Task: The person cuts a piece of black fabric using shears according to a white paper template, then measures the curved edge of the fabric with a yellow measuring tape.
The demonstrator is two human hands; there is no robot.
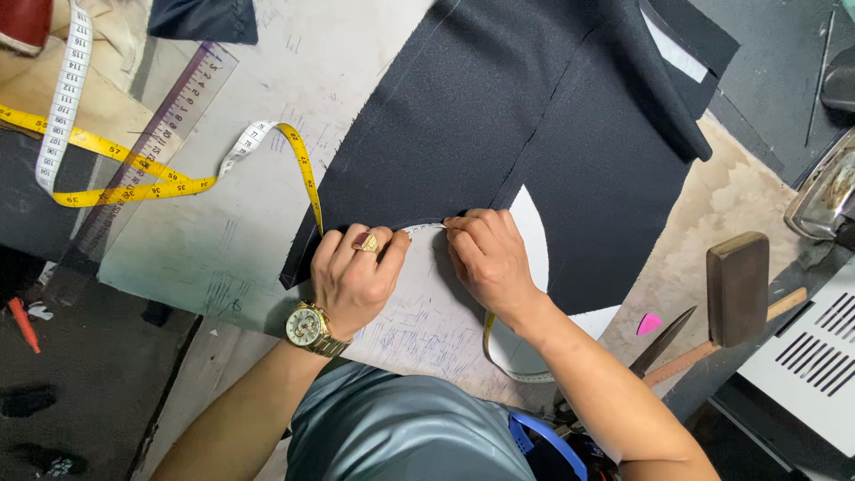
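Our fingers [463, 233] on both hands are curled and pinched down, holding a stretch of the yellow-and-white flexible measuring tape [307, 178] flat along the curved lower edge of a large piece of dark navy woven cloth [525, 116]. The left hand [354, 278], wearing a gold ring with a red stone and a gold wristwatch [307, 326], presses the tape near the cloth's lower left corner. The right hand [488, 260] pins it just to the right, fingertips pointing towards the left hand, the two hands close but apart.

The cloth lies directly beyond our fingers, spreading away from us and to the right across a pale, pencil-marked worktable [294, 80]. The measured edge runs left to right between the hands, so both hands are equally near it. The tape's loose length arcs up and away to the left, crossing a clear plastic ruler [169, 116].

A white curved pattern piece [533, 233] peeks out under the cloth beside the right hand. Further right lie a wooden-handled mallet [737, 287], a pink piece of tailor's chalk [649, 323] and a metal iron [824, 196].
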